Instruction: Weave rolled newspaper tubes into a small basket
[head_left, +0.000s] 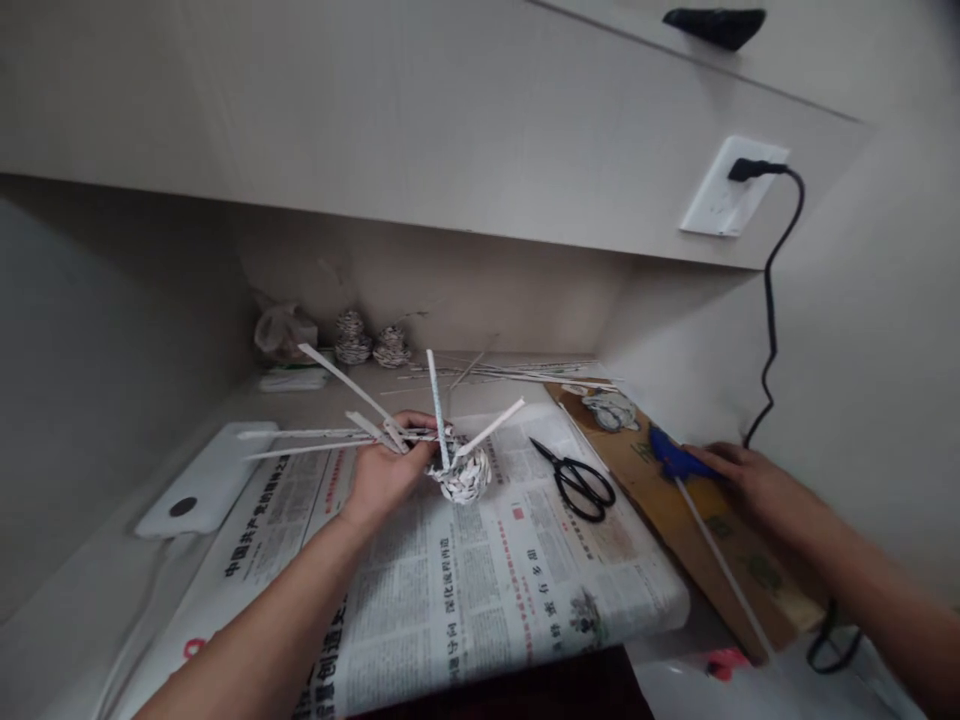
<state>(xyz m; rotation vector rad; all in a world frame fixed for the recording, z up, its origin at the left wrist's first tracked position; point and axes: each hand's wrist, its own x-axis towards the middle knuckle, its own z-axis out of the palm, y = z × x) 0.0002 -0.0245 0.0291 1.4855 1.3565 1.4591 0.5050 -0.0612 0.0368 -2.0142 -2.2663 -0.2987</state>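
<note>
My left hand is closed around a small woven paper basket made of rolled newspaper. Several paper sticks poke out of the weave, to the left, upward and to the right. On the right, my right hand has its fingers closed on a blue hot glue gun lying over a strip of cardboard. A long whitish glue stick runs from the gun toward the lower right. Between the hands, black-handled scissors rest on a spread newspaper.
Two woven paper pieces and a plastic bag stand at the back left. Loose paper sticks lie along the back. A white power strip is at left. A black cord hangs from the wall socket.
</note>
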